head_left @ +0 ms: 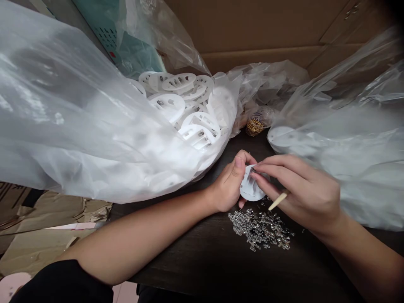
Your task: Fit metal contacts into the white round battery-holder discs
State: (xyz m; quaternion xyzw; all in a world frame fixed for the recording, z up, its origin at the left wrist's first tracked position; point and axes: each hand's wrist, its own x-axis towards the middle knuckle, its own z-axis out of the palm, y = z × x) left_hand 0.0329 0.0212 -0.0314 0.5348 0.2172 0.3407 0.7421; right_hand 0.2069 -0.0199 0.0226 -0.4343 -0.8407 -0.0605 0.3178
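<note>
A large clear plastic bag (78, 113) is slumping in beyond the left hand, full of slotted white plastic discs (179, 105). A second clear bag (344, 143) is lying beyond the right hand on the dark tabletop (202, 265). The left hand (229, 183) is grasping a round white disc (251, 189), thumb pressing on it, its flat face tilted toward the right hand; it is round, so no long axis is showing. The right hand (298, 189) is closing on a wooden stick (277, 201), which is pointing down-left, with its fingertips (257, 167) working at the disc's upper edge. Silver charms (260, 229) are lying piled just below both hands.
</note>
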